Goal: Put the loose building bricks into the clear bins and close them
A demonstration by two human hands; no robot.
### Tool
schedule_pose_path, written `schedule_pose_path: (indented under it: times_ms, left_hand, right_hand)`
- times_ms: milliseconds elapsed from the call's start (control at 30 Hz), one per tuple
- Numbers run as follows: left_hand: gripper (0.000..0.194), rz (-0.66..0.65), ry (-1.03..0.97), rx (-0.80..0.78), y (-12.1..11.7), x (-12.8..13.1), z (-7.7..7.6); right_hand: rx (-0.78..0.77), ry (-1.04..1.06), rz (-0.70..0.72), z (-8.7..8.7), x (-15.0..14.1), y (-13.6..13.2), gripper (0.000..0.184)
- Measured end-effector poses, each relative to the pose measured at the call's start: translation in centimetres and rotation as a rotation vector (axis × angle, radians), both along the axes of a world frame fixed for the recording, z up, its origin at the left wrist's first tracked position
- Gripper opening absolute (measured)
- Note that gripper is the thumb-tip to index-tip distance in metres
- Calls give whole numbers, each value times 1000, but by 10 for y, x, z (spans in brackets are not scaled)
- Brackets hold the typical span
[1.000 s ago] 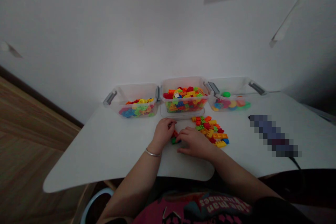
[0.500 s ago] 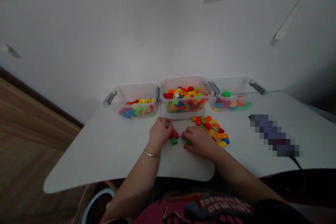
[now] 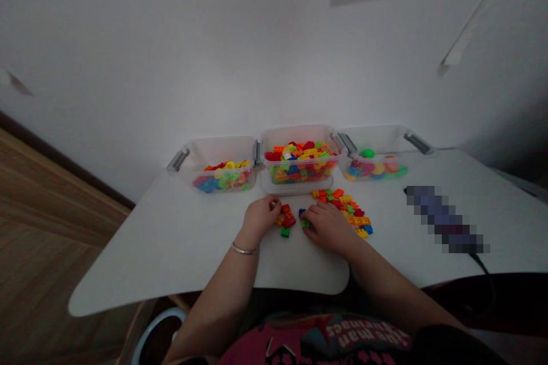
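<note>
My left hand [image 3: 260, 215], a bangle on its wrist, is curled at the left edge of a small group of red and orange toy bricks [image 3: 287, 215]. Its fingers are closed; whatever lies inside them is mostly hidden. Just below that group is a single green brick [image 3: 285, 232]. My right hand [image 3: 329, 225] is closed over a green brick [image 3: 305, 223], with a blue brick [image 3: 302, 213] showing at its fingertips. Loose red, orange, yellow and green bricks [image 3: 342, 199] lie spread beyond and beside the right hand, which covers some of them.
Along the wall stand three clear bins: the left bin [image 3: 222, 141] and middle bin [image 3: 299, 131] hold colourful pieces, the right bin [image 3: 377, 131] rounded ones. A blurred-out dark object [image 3: 445, 219] with a cable lies right on the white table [image 3: 171, 256].
My right hand has shifted slightly right, showing more of the blue brick. More of the red and orange bricks shows beside my left hand.
</note>
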State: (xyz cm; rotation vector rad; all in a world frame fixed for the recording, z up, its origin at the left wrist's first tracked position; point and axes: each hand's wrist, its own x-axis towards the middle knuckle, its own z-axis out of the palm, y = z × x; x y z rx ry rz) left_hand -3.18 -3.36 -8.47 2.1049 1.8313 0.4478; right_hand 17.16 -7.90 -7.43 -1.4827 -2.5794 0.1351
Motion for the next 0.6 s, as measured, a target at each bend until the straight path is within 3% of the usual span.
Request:
schedule_pose_path:
  times_ms: [233, 367, 467, 600]
  left_hand:
    - [23, -252, -171, 129, 3, 2, -11]
    - [22, -295, -181, 242, 3, 2, -10]
    - [21, -305, -167, 317, 3, 1, -9]
    - [21, -321, -196, 352, 1, 0, -8]
  right_hand:
    - [65, 56, -83, -2, 3, 2, 21]
    - [132, 208, -166, 2, 7, 5, 21]
    - [232, 353, -195, 12, 14, 12, 20]
    - [405, 531, -208, 39, 26, 26, 20]
